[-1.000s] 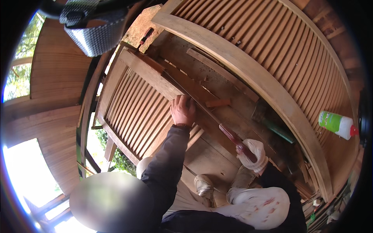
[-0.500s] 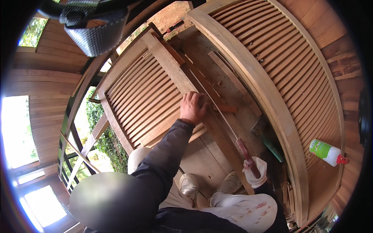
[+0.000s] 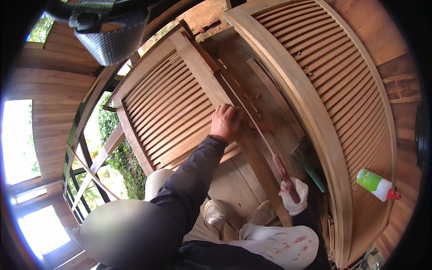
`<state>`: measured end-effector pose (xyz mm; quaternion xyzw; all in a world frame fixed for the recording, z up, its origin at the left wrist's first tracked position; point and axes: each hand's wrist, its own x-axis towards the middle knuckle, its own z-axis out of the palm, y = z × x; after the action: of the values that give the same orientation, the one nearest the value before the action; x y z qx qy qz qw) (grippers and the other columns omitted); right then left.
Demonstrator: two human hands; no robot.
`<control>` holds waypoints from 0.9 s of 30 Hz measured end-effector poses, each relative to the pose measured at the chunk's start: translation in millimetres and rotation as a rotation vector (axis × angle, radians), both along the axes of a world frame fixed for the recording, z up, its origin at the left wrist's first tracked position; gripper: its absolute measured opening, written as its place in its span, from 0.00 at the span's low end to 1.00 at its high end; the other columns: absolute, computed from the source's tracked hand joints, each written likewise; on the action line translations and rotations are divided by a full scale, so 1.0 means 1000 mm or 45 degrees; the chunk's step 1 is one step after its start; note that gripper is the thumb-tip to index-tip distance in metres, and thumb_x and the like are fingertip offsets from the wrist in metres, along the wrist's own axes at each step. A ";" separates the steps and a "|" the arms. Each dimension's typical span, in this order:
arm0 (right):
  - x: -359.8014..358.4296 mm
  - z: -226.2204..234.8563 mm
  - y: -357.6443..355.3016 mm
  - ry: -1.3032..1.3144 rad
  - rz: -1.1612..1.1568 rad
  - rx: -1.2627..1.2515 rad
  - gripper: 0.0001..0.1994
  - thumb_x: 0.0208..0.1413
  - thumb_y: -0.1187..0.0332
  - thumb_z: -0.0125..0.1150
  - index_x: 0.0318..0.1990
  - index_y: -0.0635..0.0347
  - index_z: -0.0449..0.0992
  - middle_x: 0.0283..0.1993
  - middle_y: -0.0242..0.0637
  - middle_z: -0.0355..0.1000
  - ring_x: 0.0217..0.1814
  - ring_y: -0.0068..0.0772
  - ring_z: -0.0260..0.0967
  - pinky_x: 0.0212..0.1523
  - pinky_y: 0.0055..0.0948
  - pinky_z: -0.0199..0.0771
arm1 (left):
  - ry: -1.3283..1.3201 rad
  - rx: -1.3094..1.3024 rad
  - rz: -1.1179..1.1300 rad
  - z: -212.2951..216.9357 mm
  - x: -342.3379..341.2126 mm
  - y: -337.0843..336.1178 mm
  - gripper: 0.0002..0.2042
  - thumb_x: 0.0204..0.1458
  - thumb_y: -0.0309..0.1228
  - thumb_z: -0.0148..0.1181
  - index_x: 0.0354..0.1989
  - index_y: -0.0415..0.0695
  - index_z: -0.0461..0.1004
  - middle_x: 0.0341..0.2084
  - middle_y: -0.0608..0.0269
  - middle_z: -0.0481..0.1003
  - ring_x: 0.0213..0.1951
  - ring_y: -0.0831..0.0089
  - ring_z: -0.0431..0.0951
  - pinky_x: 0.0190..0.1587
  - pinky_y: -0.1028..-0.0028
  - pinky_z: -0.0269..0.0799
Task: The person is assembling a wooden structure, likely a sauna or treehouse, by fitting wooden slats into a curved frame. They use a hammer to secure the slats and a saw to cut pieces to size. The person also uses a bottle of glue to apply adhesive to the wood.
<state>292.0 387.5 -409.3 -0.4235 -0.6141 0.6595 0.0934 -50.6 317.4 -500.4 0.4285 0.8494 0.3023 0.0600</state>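
Observation:
A louvred wooden shutter (image 3: 173, 110) lies at an angle in front of me, its slats set in a pale frame. My left hand (image 3: 225, 121), bare with a beaded bracelet at the wrist, is curled over the frame's right-hand stile (image 3: 198, 65). In my right hand (image 3: 293, 196), wearing a white glove, is the dark red handle of what looks like a handsaw (image 3: 282, 170). Its long thin blade shows nearly edge-on and runs forward along the right side of the stile, past my left fingers. Whether the blade touches the wood I cannot tell.
A bigger curved louvred panel (image 3: 324, 103) stands at the right, with a green-and-white bottle (image 3: 375, 183) on it. Between the panels lie wood strips (image 3: 276, 96) and a green-handled tool (image 3: 313, 175). A red-and-black clamp handle (image 3: 209, 27) is beyond the shutter.
My right hand and the saw have shifted slightly forward and left. My left hand stays on the stile. The whole view has turned a little.

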 end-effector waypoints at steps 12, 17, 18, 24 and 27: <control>0.049 -0.021 -0.008 0.179 -0.328 -0.625 0.02 0.56 0.79 0.64 0.34 0.63 0.76 0.27 0.31 0.73 0.26 0.23 0.72 0.26 0.27 0.74 | -0.003 0.033 0.040 0.002 0.001 0.002 0.18 0.45 0.34 0.70 0.46 0.45 0.80 0.40 0.56 0.76 0.48 0.53 0.75 0.54 0.58 0.71; 0.004 -0.022 0.002 0.049 0.196 0.234 0.05 0.54 0.82 0.65 0.35 0.63 0.75 0.28 0.31 0.72 0.29 0.22 0.70 0.30 0.26 0.74 | -0.017 0.027 -0.039 0.001 -0.001 0.002 0.18 0.46 0.35 0.70 0.46 0.44 0.80 0.40 0.55 0.76 0.47 0.53 0.75 0.53 0.57 0.71; -0.022 -0.011 0.006 0.078 0.153 0.025 0.04 0.57 0.79 0.62 0.33 0.60 0.73 0.28 0.28 0.71 0.28 0.20 0.70 0.30 0.24 0.73 | -0.015 0.017 -0.042 0.002 -0.005 0.000 0.18 0.46 0.35 0.70 0.46 0.44 0.80 0.40 0.56 0.76 0.47 0.53 0.75 0.53 0.57 0.71; 0.029 -0.004 0.000 0.260 -0.098 -0.684 0.07 0.60 0.68 0.60 0.37 0.63 0.75 0.31 0.34 0.73 0.30 0.21 0.69 0.29 0.23 0.71 | -0.019 0.005 0.017 0.004 0.002 0.003 0.18 0.46 0.35 0.70 0.47 0.44 0.80 0.42 0.55 0.75 0.48 0.52 0.74 0.54 0.57 0.71; 0.008 -0.020 -0.007 -0.007 0.026 -0.113 0.08 0.61 0.67 0.60 0.36 0.64 0.74 0.30 0.35 0.73 0.28 0.22 0.69 0.27 0.24 0.71 | -0.041 0.015 -0.025 -0.001 0.000 0.002 0.18 0.48 0.37 0.68 0.47 0.44 0.80 0.41 0.54 0.75 0.49 0.52 0.73 0.55 0.57 0.70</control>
<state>299.8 380.5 -429.8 -0.4226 -0.5887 0.6859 0.0662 -50.5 319.6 -501.7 0.4323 0.8422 0.3135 0.0741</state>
